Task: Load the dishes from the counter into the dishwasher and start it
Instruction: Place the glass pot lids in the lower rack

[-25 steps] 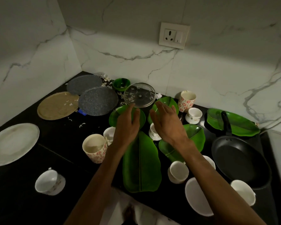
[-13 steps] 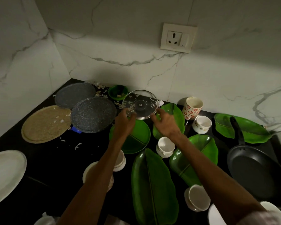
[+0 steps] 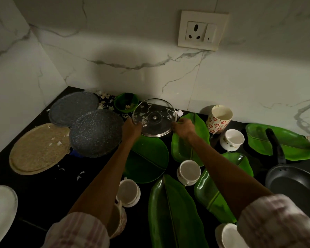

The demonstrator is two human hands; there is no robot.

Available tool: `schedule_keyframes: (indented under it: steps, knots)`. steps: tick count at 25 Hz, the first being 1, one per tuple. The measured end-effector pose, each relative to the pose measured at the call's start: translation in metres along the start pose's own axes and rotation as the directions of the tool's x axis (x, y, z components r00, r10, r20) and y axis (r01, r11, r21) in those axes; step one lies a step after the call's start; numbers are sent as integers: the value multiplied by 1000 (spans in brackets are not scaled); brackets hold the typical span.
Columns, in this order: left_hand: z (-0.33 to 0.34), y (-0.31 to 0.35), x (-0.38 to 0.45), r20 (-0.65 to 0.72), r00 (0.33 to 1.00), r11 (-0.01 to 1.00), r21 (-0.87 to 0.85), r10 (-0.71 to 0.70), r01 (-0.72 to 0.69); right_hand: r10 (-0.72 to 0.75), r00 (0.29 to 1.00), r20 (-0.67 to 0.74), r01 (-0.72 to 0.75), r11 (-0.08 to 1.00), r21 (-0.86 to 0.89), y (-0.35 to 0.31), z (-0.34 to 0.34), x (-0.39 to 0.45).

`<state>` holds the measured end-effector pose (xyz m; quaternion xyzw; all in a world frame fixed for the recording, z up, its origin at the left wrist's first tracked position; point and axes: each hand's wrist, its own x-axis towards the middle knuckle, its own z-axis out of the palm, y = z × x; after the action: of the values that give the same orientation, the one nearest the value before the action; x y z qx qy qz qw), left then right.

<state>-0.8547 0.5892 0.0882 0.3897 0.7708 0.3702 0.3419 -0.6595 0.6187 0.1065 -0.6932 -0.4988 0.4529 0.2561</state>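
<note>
Two hands meet at a glass lid (image 3: 155, 117) at the back of the black bench (image 3: 34, 190). Left of the fingers lie two speckled grey plates (image 3: 95, 133) and a tan round plate (image 3: 38, 149). Below them sits a round green plate (image 3: 147, 158). The left hand (image 3: 132, 128) grips the lid's left rim; the right hand (image 3: 183, 127) curls its fingers (image 3: 175, 124) on the right rim. A small green bowl (image 3: 126, 102) sits just beyond the left hand.

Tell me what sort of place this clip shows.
Most likely a home kitchen: a black counter crowded with used dishes, a black frying pan, a round glass pot lid, and white marble-look wall tiles.
</note>
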Motion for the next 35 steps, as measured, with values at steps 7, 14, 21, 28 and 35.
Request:
schedule_keyframes:
  steps: [7,14,21,28,35]
  knots:
    - [8,-11,25,-21,999,975,-217,-43,38,62,998,-13,-58,980,192,-6,13,21]
    - [-16,16,-30,-24,995,881,-463,99,-99,-44,998,43,21,900,436,-17,-16,-14]
    - [-27,19,-116,14,981,805,-573,196,-152,-81,997,17,61,859,508,-18,-40,-52]
    - [-27,7,-147,82,989,761,-647,122,-40,-89,996,-20,86,845,528,9,-52,-87]
    - [-19,6,-167,149,985,762,-647,84,33,-111,994,-20,99,783,613,22,-73,-119]
